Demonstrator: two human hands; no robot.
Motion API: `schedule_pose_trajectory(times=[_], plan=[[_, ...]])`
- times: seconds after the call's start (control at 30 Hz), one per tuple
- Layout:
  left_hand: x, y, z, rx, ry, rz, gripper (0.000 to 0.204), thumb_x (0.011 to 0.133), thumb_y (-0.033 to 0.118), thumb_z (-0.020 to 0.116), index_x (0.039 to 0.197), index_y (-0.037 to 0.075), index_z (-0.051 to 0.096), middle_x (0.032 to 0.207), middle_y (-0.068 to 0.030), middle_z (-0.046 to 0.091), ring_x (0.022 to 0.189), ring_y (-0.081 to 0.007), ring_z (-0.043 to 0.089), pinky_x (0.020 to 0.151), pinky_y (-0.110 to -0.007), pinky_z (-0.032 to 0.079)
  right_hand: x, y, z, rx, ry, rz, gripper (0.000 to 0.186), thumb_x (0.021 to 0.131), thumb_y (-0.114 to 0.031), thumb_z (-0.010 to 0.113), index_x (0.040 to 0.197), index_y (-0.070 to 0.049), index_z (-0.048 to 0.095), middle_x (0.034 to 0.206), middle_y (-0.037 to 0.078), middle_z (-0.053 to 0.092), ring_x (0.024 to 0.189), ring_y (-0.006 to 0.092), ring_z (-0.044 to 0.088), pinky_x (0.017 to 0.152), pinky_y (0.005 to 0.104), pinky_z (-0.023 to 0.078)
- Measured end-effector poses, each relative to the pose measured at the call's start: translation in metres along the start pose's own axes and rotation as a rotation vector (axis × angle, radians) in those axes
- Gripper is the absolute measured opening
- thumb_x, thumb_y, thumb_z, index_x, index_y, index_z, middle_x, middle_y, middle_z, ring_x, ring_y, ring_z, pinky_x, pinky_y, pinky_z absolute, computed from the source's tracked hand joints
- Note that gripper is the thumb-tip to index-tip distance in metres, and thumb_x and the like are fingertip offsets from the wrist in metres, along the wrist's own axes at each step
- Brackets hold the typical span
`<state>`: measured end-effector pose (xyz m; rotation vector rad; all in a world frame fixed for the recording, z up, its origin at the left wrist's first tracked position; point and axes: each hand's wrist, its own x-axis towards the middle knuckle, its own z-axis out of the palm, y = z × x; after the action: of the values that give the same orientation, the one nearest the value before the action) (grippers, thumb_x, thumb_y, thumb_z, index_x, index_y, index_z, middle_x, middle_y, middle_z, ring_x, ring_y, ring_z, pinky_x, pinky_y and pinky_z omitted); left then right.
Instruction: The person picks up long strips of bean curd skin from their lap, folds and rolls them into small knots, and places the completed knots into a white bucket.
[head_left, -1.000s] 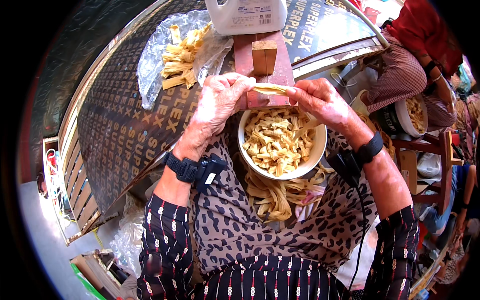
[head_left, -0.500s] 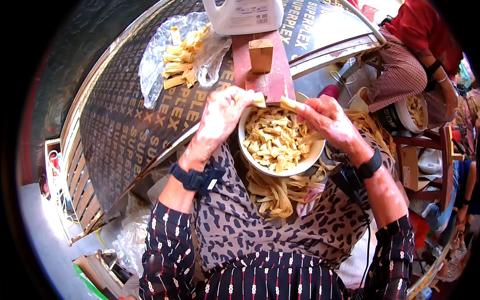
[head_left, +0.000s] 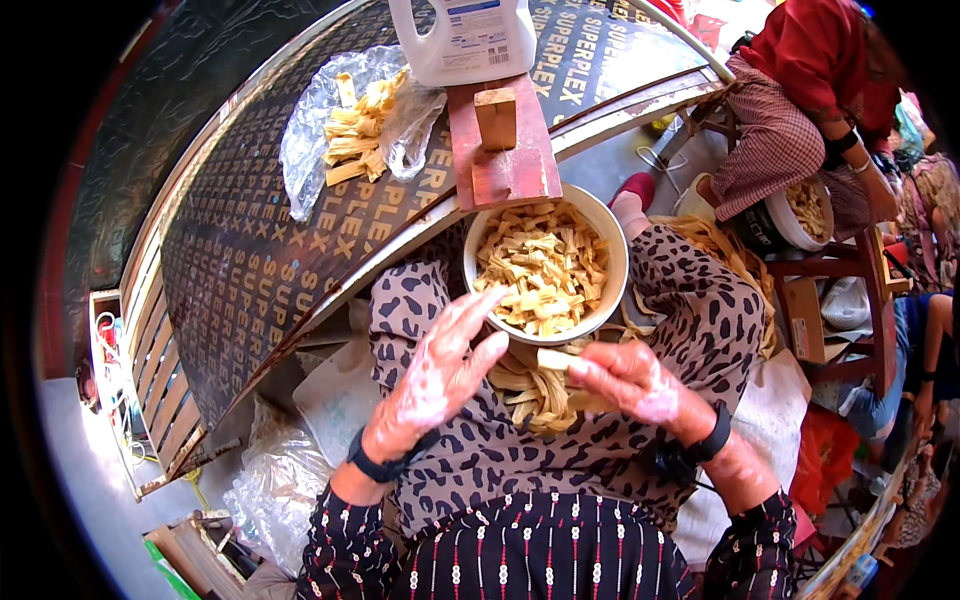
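Between my knees stands a round white bucket [head_left: 618,262], filled with small pale yellow pieces [head_left: 545,270] that look like folded, dried leaf strips. My left hand [head_left: 440,370] is at the bucket's near left side, its fingers apart and nothing in them. Closer to my lap, my right hand [head_left: 635,382] pinches a short, pale yellow folded strip [head_left: 552,359] between thumb and fingers. Long loose yellowish strips [head_left: 535,395] lie on my lap below the bucket, partly hidden by the right hand.
A red wooden bench end [head_left: 500,175] with an upright wood block [head_left: 496,120] reaches over the bucket's far rim. Behind it stands a white jug [head_left: 470,45]. On the dark printed board [head_left: 250,240], a clear bag [head_left: 305,150] holds more strips. At right, another person [head_left: 800,90] sits beside a bucket [head_left: 785,220].
Both hands have come back from beyond the bucket toward my lap. The left hand has let go of its yellow piece and opened; the right still pinches one.
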<state>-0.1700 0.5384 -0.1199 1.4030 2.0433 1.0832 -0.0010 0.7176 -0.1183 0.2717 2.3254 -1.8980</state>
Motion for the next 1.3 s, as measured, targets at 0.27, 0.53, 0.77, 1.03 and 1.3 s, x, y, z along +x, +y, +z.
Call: schedule_pose_trajectory(times=[0.27,0.53,0.77,1.03,1.3], plan=[[-0.049,0.015,0.028,-0.212,-0.119,0.165,0.025,0.085,0.007,0.060,0.108,-0.003,0.058,0.088,-0.0140,0.062,0.078,-0.0246,0.062,0.069,-0.032,0.049,-0.012,0.012,0.036,-0.010,-0.164,-0.101,0.022,0.094,-0.020,0.048,0.085,-0.001,0.053,0.058,0.014,0.046,0.054,0.0327,0.051,0.051,0.0403,0.039],[-0.046,0.004,0.004,-0.287,-0.112,-0.041,0.009,0.083,0.002,0.058,0.090,-0.004,0.061,0.072,-0.0121,0.060,0.059,-0.0221,0.059,0.053,-0.031,0.046,-0.006,0.018,0.039,0.067,-0.210,0.033,0.024,0.095,-0.024,0.047,0.090,-0.001,0.052,0.059,0.014,0.048,0.055,0.0319,0.051,0.052,0.0407,0.039],[-0.041,0.019,-0.045,0.042,0.010,-0.076,0.011,0.079,0.000,0.060,0.090,-0.002,0.061,0.073,-0.0121,0.061,0.066,-0.0223,0.061,0.062,-0.032,0.049,0.016,-0.005,0.048,0.058,-0.126,-0.138,0.026,0.096,-0.025,0.043,0.089,-0.001,0.051,0.060,0.016,0.046,0.056,0.0335,0.051,0.053,0.0414,0.039],[-0.029,0.034,-0.005,0.386,0.073,0.289,0.019,0.081,0.008,0.061,0.099,-0.001,0.057,0.083,-0.0128,0.059,0.072,-0.0267,0.060,0.065,-0.036,0.049,0.031,-0.014,0.039,0.110,-0.187,-0.099,0.032,0.097,-0.027,0.044,0.084,0.000,0.054,0.060,0.011,0.048,0.055,0.0214,0.050,0.054,0.0356,0.040],[-0.052,0.032,-0.026,0.486,-0.247,0.415,0.031,0.080,0.021,0.066,0.103,0.004,0.055,0.064,-0.0037,0.049,0.057,-0.0186,0.055,0.049,-0.030,0.044,0.009,-0.020,0.029,-0.010,-0.416,-0.070,0.039,0.095,-0.034,0.045,0.089,0.002,0.057,0.068,0.019,0.055,0.062,0.0352,0.052,0.059,0.0409,0.041]])
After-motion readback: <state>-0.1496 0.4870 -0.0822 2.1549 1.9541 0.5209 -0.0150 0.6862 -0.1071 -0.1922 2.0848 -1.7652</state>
